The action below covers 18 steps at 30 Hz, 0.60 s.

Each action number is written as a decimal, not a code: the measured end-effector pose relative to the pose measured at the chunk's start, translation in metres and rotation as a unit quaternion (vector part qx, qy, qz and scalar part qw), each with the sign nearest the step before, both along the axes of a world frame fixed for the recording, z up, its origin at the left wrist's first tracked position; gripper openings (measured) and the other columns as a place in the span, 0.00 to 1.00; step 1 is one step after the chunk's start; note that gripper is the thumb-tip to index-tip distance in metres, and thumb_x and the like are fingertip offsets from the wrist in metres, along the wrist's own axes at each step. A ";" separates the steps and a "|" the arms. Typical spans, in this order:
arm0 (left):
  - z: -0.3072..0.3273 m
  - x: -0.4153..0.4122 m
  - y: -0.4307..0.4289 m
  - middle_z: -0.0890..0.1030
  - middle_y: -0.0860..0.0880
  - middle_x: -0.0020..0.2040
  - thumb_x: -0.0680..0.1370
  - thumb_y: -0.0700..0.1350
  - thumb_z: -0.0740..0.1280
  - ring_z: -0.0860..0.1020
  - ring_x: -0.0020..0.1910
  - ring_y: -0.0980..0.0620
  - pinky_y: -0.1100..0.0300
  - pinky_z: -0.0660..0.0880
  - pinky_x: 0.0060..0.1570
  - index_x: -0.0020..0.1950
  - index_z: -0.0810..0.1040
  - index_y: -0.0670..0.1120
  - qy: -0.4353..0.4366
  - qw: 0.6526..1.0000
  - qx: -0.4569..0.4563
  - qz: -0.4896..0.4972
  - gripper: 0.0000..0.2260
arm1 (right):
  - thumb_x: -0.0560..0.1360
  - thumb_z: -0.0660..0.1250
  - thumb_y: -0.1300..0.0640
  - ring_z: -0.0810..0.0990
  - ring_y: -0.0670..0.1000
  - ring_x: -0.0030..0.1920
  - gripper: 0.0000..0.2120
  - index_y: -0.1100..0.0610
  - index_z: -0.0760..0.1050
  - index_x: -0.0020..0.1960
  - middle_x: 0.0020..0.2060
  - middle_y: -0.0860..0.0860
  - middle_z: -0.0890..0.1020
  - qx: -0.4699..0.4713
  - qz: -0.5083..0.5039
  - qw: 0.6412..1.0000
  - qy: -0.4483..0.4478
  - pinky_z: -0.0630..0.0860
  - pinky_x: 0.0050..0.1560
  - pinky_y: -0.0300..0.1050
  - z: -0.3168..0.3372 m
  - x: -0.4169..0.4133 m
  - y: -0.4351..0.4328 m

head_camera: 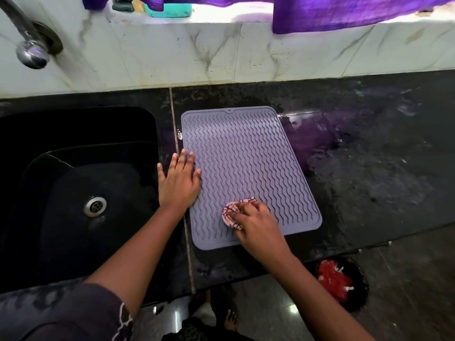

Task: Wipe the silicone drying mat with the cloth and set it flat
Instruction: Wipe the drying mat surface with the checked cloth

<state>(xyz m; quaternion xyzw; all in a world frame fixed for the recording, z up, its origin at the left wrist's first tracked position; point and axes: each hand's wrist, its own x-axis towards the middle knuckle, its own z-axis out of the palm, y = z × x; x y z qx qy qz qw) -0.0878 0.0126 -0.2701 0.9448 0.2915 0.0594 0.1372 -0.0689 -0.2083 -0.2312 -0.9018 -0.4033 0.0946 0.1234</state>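
Note:
A grey-lilac silicone drying mat (246,163) with wavy ridges lies flat on the black stone counter, just right of the sink. My left hand (178,180) rests palm down with fingers spread on the mat's left edge, partly on the counter. My right hand (256,225) presses a bunched pink-and-white checked cloth (230,214) onto the mat's near part. Most of the cloth is hidden under my fingers.
A black sink (73,183) with a steel drain lies to the left, a chrome tap (29,50) above it. The wet counter (369,156) stretches right of the mat. A tiled wall and purple curtain (344,11) stand behind. A bin with red waste (337,279) sits on the floor.

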 end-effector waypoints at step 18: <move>-0.003 -0.001 0.000 0.56 0.50 0.78 0.81 0.56 0.47 0.52 0.77 0.49 0.40 0.42 0.71 0.77 0.54 0.51 0.000 1.000 0.011 0.005 0.25 | 0.71 0.66 0.55 0.69 0.60 0.60 0.20 0.52 0.73 0.62 0.60 0.54 0.76 -0.025 0.018 0.998 -0.049 0.71 0.56 0.56 0.004 -0.034 -0.026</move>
